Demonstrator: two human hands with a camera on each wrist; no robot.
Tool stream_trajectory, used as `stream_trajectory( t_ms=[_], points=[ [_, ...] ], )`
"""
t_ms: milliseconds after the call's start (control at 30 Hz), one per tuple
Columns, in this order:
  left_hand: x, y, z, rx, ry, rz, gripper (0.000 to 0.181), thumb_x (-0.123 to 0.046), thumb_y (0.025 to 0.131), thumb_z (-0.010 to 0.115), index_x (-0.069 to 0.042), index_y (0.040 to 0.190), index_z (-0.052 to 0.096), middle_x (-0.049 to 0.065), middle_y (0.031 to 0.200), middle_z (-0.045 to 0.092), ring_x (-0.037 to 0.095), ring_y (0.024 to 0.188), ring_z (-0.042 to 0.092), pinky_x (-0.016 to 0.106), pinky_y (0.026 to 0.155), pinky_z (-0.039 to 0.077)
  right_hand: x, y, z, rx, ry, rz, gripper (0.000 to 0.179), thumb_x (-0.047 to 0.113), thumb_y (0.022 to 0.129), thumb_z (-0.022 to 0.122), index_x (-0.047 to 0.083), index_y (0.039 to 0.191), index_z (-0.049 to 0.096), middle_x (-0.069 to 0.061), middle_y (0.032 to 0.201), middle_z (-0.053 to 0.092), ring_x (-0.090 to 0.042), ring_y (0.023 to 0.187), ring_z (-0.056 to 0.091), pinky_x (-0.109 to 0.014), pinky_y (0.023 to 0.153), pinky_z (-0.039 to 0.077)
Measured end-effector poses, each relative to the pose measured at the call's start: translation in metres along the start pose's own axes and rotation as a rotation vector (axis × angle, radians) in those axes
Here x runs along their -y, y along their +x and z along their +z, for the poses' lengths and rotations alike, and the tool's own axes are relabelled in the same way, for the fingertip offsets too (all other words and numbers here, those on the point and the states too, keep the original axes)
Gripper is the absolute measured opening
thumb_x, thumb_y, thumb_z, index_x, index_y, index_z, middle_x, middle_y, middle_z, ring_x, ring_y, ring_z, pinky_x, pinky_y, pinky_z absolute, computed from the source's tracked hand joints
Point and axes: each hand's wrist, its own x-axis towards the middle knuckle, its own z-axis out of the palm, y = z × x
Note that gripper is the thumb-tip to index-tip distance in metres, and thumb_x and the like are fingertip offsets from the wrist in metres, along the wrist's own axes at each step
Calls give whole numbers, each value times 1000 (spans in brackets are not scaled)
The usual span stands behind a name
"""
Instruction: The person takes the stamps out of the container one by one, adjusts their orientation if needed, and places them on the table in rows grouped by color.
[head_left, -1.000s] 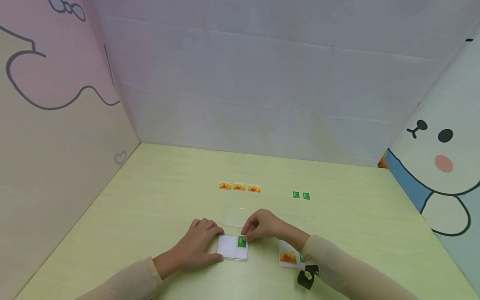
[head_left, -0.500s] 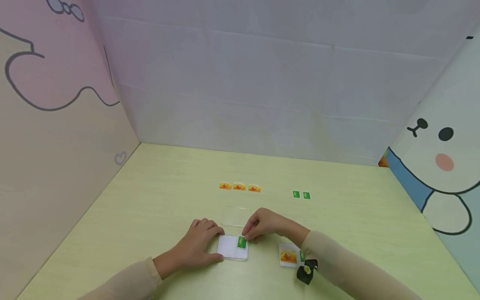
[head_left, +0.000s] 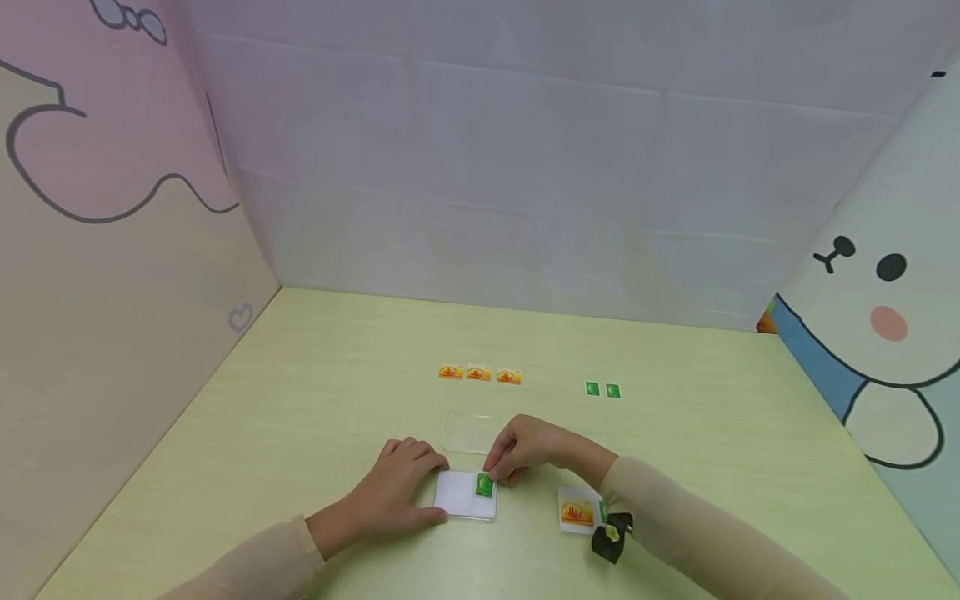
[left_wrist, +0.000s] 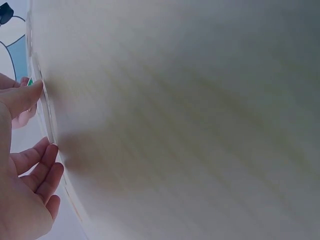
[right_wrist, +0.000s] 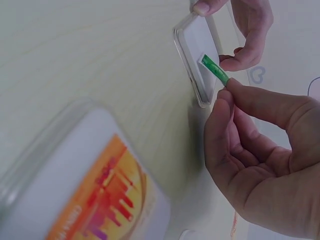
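Note:
A white card in a shallow clear case (head_left: pixel 454 495) lies at the front middle of the table. My left hand (head_left: pixel 397 490) holds it by its left side, thumb at the near edge and fingertips at the far corner. My right hand (head_left: pixel 534 447) pinches a small green stamp (head_left: pixel 484 485) by its upper right corner, between thumb and index finger. That stamp overlaps the right part of the card in the head view. From the right wrist, the stamp (right_wrist: pixel 215 70) looks tilted and slightly bent, one edge close over the card. Its pinched corner is hidden by my fingertips.
A second case (head_left: pixel 577 528) with an orange stamp (head_left: pixel 577 512) and a partly hidden green one lies under my right forearm. A clear lid (head_left: pixel 469 433) lies behind my hands. Farther back are orange stamps (head_left: pixel 479 373) and two green stamps (head_left: pixel 592 389). Walls enclose the table.
The green stamp and my right fingertips have shifted very slightly right and toward me over the card. My right forearm has moved a little. My left hand stays in place.

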Motion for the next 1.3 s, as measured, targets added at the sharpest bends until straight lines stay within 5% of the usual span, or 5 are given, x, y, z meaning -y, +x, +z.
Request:
stream_trajectory(
  t_ms=[1300],
  points=[
    [0,0,0,0,5,2,47,-44,72,78,-17,108,63,-5,105,61,12,102,50,40,94,35,3,4,-3,-16,-49,17,6,8,82,73,3,85,74,2,67,66,-9,58,58,-25,64,56]
  ],
)
